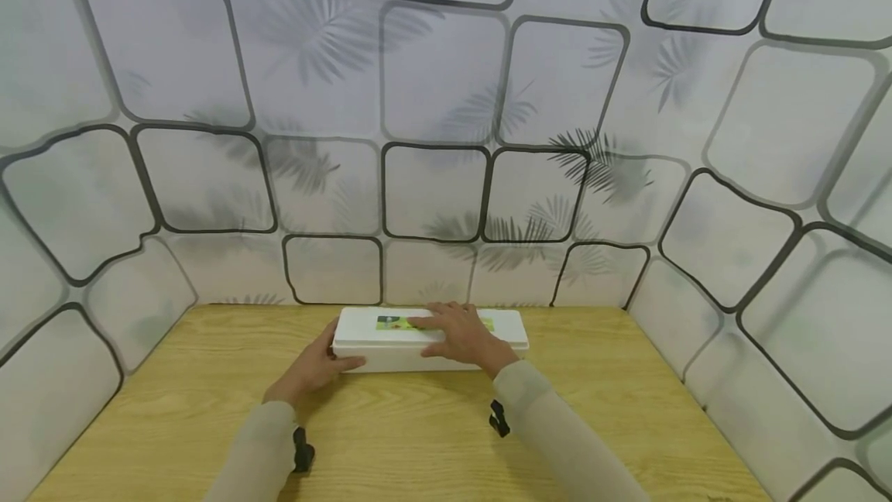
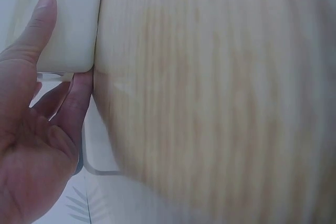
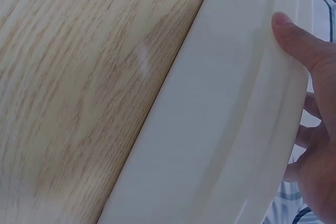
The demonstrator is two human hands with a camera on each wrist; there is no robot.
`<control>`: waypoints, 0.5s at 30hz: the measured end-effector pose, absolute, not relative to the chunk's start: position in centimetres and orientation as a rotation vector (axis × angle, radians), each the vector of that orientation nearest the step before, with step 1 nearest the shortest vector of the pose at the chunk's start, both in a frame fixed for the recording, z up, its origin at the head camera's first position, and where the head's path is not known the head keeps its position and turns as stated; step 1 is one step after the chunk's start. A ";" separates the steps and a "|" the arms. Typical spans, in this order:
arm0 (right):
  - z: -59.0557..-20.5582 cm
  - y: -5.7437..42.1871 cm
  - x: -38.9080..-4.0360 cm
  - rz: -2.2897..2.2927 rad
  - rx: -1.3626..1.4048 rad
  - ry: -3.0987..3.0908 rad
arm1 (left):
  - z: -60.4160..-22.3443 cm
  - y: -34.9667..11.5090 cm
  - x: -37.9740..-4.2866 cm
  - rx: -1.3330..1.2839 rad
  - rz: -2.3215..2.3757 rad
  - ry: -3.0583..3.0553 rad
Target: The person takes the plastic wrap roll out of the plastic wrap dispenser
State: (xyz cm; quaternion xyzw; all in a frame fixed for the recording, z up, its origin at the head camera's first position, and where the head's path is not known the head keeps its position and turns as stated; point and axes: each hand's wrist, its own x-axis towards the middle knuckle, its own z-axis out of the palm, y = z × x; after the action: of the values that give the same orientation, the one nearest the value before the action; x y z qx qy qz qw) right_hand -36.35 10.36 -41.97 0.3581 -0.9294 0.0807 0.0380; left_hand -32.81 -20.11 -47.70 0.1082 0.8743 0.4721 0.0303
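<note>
A long white lidded box (image 1: 393,361) lies crosswise on the wooden table, toward its far edge. Its lid carries a green and yellow label (image 1: 385,323), partly covered by my right hand. My left hand (image 1: 317,366) holds the box's left end. In the left wrist view the thumb (image 2: 39,24) lies along the front wall, while the fingers bend round the end close to the tabletop. Spread over the lid is my right hand (image 1: 461,335), right of the middle. In the right wrist view its thumb (image 3: 294,38) rests at the front rim and the fingers reach over the top.
The wooden table (image 1: 404,432) extends in front of the box and to both sides. Behind it and on both sides stand pale walls (image 1: 432,192) with rounded dark outlines and leaf patterns. A black strap buckle (image 1: 303,452) hangs by the left sleeve, another (image 1: 499,418) by the right.
</note>
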 end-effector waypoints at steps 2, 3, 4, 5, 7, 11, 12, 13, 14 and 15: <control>-41.9 10.4 -36.3 0.262 1.089 -2.854 | -47.7 -20.1 -32.8 0.328 1.449 2.694; -41.8 10.4 -36.3 0.267 1.083 -2.856 | -47.7 -20.1 -32.8 0.317 1.456 2.689; -41.7 10.5 -36.3 0.270 1.078 -2.858 | -47.7 -20.1 -32.8 0.305 1.459 2.685; -41.6 10.5 -36.2 0.267 1.072 -2.861 | -47.7 -20.1 -32.8 0.303 1.458 2.683; -41.4 10.6 -36.2 0.272 1.063 -2.866 | -47.8 -20.1 -32.9 0.302 1.456 2.680; -41.0 10.9 -36.0 0.291 1.053 -2.874 | -48.0 -20.1 -33.0 0.305 1.441 2.680; -40.9 11.0 -36.0 0.304 1.055 -2.871 | -48.0 -20.2 -33.0 0.304 1.438 2.682; -40.8 11.1 -35.9 0.311 1.058 -2.868 | -48.0 -20.2 -33.1 0.302 1.437 2.683; -40.7 11.1 -35.9 0.319 1.059 -2.869 | -48.0 -20.2 -33.1 0.298 1.439 2.683; -40.6 11.2 -35.9 0.322 1.059 -2.868 | -48.0 -20.2 -33.2 0.304 1.434 2.684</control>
State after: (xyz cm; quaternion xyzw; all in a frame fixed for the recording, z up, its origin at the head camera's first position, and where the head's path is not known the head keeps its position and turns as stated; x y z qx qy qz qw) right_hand -35.92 11.23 -40.59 0.3441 -0.9325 0.1048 0.0336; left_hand -33.16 -20.19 -47.98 0.0994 0.8769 0.4684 0.0418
